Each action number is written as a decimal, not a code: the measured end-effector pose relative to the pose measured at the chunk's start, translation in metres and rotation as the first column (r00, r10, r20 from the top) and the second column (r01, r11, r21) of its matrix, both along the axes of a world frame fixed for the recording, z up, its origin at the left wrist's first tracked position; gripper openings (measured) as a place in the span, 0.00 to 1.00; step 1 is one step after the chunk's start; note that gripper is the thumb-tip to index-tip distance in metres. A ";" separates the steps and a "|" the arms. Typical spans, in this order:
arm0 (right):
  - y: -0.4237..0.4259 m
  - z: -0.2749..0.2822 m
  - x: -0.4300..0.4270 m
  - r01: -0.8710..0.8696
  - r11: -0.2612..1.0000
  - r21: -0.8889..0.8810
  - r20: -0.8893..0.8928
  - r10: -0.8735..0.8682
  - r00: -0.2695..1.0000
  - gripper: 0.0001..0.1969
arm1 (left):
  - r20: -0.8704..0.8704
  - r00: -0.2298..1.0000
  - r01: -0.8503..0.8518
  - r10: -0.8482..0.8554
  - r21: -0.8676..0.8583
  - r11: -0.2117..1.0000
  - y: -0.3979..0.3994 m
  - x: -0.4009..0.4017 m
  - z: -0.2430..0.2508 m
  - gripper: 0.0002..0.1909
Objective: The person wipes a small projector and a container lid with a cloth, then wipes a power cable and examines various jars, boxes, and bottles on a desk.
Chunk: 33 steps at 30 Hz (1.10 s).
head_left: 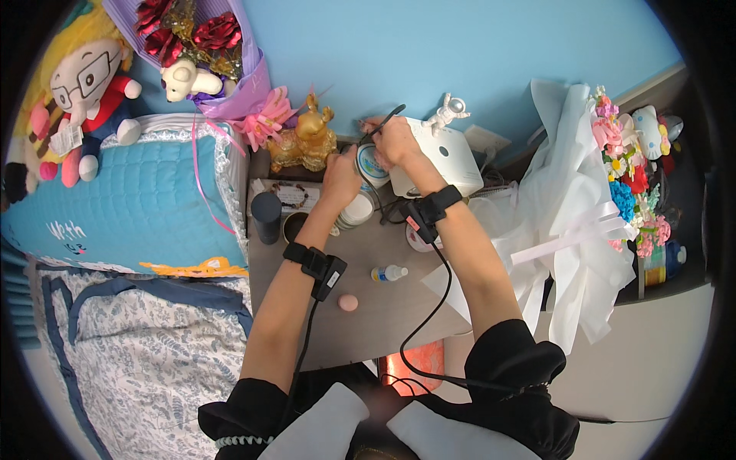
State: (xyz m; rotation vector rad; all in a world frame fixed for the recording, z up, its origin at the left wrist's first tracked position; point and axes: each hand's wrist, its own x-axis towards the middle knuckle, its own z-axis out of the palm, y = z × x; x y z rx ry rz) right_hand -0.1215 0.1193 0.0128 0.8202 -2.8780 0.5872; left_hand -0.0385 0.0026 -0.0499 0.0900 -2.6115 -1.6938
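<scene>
A black cable [375,196] runs up from the desk between my two hands, and its upper end bends over beside the wall. My left hand [343,177] has its fingers curled around a stretch of it. Higher up, my right hand [395,141] pinches the same cable near that bent end. Below and between the hands stands a round tub [372,163] with a blue and white label, partly covered by the hands. Beside my right wrist sits a white box-shaped device [444,150], with a small astronaut figurine [447,114] on its top edge.
Behind my left forearm are a white-lidded jar [357,208] and a dark cylinder [266,217]. A golden animal figurine [305,141] stands by the wall. A small spray bottle [389,273] and pink round object [348,302] lie nearer. A white-wrapped bouquet [552,230] fills the right.
</scene>
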 end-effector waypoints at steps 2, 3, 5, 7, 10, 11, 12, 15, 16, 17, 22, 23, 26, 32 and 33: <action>-0.009 -0.001 0.007 0.026 0.990 0.137 -0.141 -0.006 0.990 0.12 | -0.003 1.000 -0.015 0.015 -0.002 1.000 -0.002 0.002 -0.003 0.30; -0.011 -0.001 0.009 0.027 0.991 0.134 -0.139 -0.008 0.990 0.12 | -0.009 1.000 -0.026 0.026 0.000 1.000 -0.002 0.003 -0.004 0.30; -0.014 -0.002 0.012 0.122 0.965 0.232 -0.111 -0.098 0.989 0.12 | -0.031 0.999 -0.016 0.016 -0.001 1.000 -0.003 0.005 -0.005 0.30; -0.011 0.004 0.012 0.097 0.985 0.142 0.002 -0.098 0.995 0.11 | -0.052 0.999 -0.011 0.010 -0.002 1.000 -0.005 0.007 -0.007 0.30; -0.009 0.003 0.003 0.087 0.991 -0.097 0.133 -0.074 0.988 0.10 | -0.035 0.999 -0.027 0.029 0.061 0.998 -0.007 0.009 -0.012 0.28; -0.008 0.001 0.001 0.093 0.966 -0.242 0.154 -0.056 0.987 0.10 | -0.132 0.988 -0.066 0.077 0.087 0.994 -0.007 0.011 -0.015 0.26; -0.005 0.000 -0.001 0.164 0.951 -0.263 0.160 -0.125 0.979 0.11 | -0.224 0.967 -0.096 0.121 0.119 0.988 -0.005 0.014 -0.014 0.25; 0.003 -0.009 -0.019 0.224 0.924 -0.310 0.274 -0.139 0.952 0.11 | -0.247 0.951 -0.141 0.184 0.182 0.973 0.001 0.022 -0.004 0.21; 0.007 -0.009 -0.021 0.296 0.896 -0.330 0.346 -0.177 0.921 0.11 | -0.241 0.954 -0.136 0.178 0.181 0.974 0.001 0.025 -0.003 0.21; 0.010 -0.008 -0.026 0.307 0.893 -0.328 0.352 -0.186 0.917 0.11 | -0.263 0.940 -0.182 0.218 0.153 0.971 0.001 0.027 -0.002 0.18; 0.008 0.018 0.008 0.378 0.894 -0.239 0.501 -0.220 0.837 0.10 | -0.308 0.916 -0.230 0.257 0.120 0.966 -0.014 0.060 0.013 0.12; 0.009 0.030 0.020 0.364 0.907 -0.212 0.466 -0.234 0.854 0.10 | -0.312 0.916 -0.225 0.252 0.119 0.967 -0.014 0.064 0.015 0.12; 0.026 0.046 0.053 0.358 0.917 -0.175 0.391 -0.269 0.880 0.11 | -0.316 0.925 -0.179 0.211 0.127 0.976 -0.011 0.084 0.019 0.10; 0.057 0.061 0.134 0.394 0.831 -0.392 0.347 -0.263 0.900 0.14 | -0.124 0.960 -0.251 0.250 0.003 0.968 -0.012 0.132 0.014 0.11; 0.059 0.064 0.151 0.412 0.799 -0.439 0.347 -0.272 0.897 0.14 | -0.102 0.962 -0.262 0.255 -0.065 0.963 -0.013 0.137 0.015 0.13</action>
